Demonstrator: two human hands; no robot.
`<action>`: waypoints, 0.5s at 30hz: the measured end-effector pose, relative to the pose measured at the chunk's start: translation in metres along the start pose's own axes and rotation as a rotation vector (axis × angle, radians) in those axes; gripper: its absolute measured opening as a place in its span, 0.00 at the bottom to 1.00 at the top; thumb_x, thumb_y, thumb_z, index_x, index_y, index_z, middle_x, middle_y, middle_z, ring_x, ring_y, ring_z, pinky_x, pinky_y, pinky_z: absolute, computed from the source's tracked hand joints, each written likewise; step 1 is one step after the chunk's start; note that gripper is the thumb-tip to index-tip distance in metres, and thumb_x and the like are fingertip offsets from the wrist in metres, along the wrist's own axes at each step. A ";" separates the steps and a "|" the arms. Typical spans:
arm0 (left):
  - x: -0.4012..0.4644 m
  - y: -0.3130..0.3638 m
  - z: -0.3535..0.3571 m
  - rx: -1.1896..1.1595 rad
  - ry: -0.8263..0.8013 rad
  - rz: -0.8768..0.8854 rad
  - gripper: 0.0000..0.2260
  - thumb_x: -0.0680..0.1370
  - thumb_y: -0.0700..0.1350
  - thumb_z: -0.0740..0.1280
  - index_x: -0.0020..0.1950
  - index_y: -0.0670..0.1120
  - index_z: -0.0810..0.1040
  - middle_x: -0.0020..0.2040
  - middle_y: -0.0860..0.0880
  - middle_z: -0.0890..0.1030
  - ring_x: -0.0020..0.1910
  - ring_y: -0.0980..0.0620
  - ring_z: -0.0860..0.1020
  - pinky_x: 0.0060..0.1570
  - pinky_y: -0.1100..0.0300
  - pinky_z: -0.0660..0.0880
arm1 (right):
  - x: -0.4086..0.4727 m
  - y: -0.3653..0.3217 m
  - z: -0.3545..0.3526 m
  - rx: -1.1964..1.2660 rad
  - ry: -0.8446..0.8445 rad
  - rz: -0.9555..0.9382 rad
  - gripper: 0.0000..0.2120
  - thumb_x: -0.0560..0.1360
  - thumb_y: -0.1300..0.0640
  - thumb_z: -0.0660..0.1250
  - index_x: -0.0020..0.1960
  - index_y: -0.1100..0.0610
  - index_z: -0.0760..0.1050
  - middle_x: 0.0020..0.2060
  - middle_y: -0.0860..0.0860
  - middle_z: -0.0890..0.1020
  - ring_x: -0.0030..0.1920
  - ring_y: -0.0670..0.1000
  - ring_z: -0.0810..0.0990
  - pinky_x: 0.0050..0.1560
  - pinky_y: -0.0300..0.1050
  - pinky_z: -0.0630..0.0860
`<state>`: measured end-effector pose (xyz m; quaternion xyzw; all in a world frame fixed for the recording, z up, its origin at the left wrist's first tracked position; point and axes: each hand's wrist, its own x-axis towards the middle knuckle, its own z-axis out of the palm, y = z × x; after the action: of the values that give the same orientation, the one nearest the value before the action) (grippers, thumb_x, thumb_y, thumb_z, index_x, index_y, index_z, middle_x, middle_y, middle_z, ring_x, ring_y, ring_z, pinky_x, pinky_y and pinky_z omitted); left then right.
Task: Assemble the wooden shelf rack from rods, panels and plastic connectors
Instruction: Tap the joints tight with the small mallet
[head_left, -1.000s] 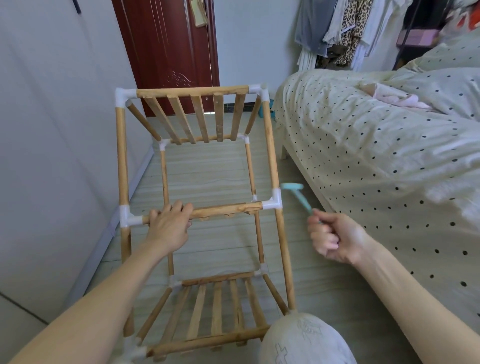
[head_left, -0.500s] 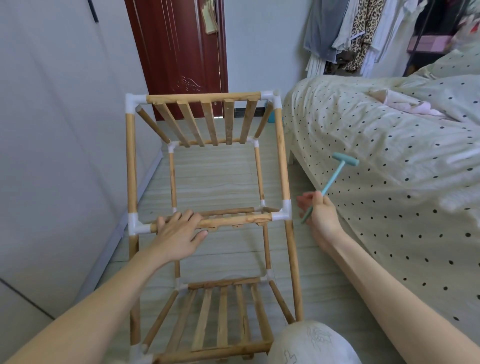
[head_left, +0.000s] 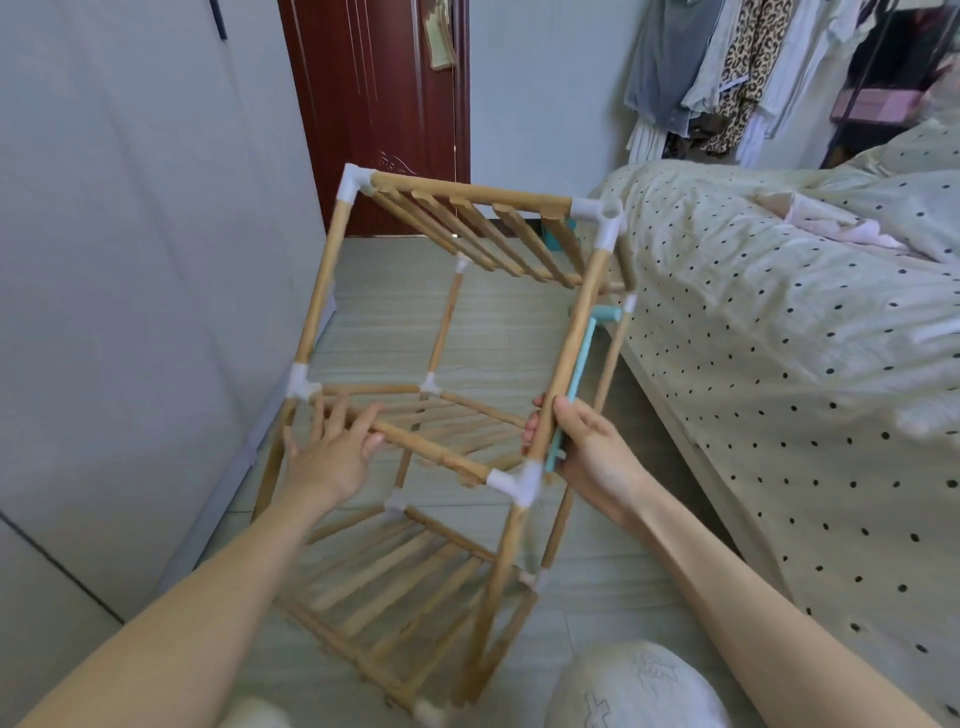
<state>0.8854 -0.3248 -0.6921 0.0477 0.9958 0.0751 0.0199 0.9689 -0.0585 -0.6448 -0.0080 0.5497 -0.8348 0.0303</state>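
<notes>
You have the rack (head_left: 452, 415) tipped on the floor between the wall and the bed (head_left: 779, 364), slatted panels at the far end, in the middle and near your knees. Your left hand (head_left: 332, 457) curls round the middle front rod (head_left: 426, 444), fingers over the top of it. Your right hand (head_left: 587, 452) grips the right upright (head_left: 571, 343) just above the middle connector (head_left: 517, 480), and the same grip pins the handle of the small blue hammer (head_left: 579, 364) along that rod.

Judge the rack as light but bulky: thin rods and slats, so two hands can turn it easily. It is likely not stiff. The joints seem to be push-fit plastic sockets, so a twist or a pull along a rod could loosen one. Hold it on the rods close to a connector, as your right hand does, not mid-span and not by the slats, which look thin and could snap or pop out of their rail. The bare wood should give a sure, non-slippery hold; the plastic corners are smoother.

The hammer held against the upright makes that grip clumsy; the head could knock the far joint or the bed. Keep the turn slow, both hands sharing the load.
</notes>
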 end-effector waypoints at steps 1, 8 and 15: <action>0.000 0.003 -0.001 -0.039 -0.010 -0.009 0.21 0.83 0.51 0.45 0.76 0.59 0.47 0.78 0.49 0.41 0.76 0.45 0.40 0.72 0.38 0.45 | -0.003 0.001 0.005 -0.063 -0.050 0.015 0.11 0.82 0.58 0.53 0.52 0.61 0.72 0.40 0.55 0.78 0.42 0.51 0.78 0.49 0.47 0.76; -0.030 0.031 -0.006 -0.434 -0.346 0.450 0.19 0.74 0.57 0.63 0.65 0.61 0.70 0.74 0.61 0.53 0.74 0.55 0.39 0.74 0.46 0.39 | 0.001 0.028 0.046 -0.366 -0.189 -0.048 0.13 0.81 0.60 0.56 0.54 0.67 0.75 0.46 0.55 0.82 0.49 0.50 0.81 0.56 0.45 0.78; -0.044 0.020 0.000 -0.287 -0.137 0.365 0.26 0.79 0.58 0.59 0.75 0.53 0.59 0.77 0.56 0.54 0.76 0.55 0.43 0.72 0.51 0.51 | 0.012 0.038 0.050 -0.333 -0.060 -0.057 0.13 0.80 0.62 0.57 0.57 0.69 0.74 0.45 0.58 0.82 0.45 0.51 0.82 0.51 0.43 0.79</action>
<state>0.9312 -0.3090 -0.6874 0.2285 0.9461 0.2149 0.0801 0.9612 -0.1196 -0.6601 -0.0532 0.6788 -0.7321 0.0212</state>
